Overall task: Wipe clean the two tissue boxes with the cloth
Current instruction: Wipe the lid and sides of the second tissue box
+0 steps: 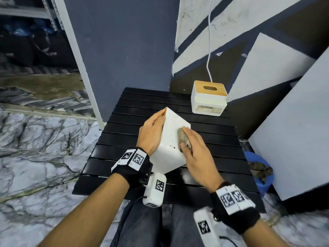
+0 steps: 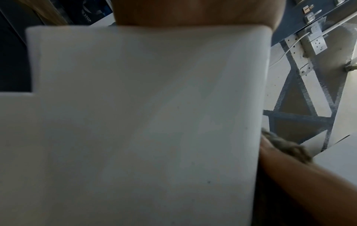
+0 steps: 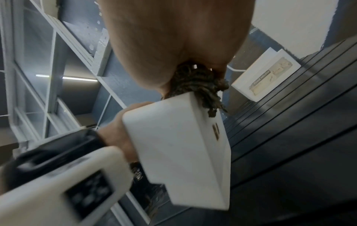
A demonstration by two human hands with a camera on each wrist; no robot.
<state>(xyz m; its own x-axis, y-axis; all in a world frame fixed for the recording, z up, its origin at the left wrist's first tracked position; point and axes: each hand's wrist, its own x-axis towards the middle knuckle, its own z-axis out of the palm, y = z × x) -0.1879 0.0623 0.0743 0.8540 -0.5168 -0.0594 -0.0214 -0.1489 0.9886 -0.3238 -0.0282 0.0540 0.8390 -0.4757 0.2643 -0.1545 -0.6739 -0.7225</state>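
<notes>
A plain white tissue box [image 1: 164, 160] stands tilted on the black slatted table [image 1: 204, 180]; small dark specks dot its upper face. My left hand [image 1: 153, 132] lies flat against its left side with straight fingers, steadying it. My right hand [image 1: 197, 152] grips a bunched grey-brown cloth [image 1: 182, 138] and presses it on the box's upper face near the right edge. The right wrist view shows the cloth [image 3: 199, 85] hanging over the box [image 3: 179, 149]. A second white tissue box with a wooden lid [image 1: 208, 102] stands untouched at the table's back right.
A blue tub [image 1: 261, 172] holding dark rags sits on the floor right of the table. A white panel [image 1: 293, 139] leans at the right. A white cable [image 1: 209, 50] hangs down the painted wall behind the second box. Marble floor [image 1: 35, 148] lies to the left.
</notes>
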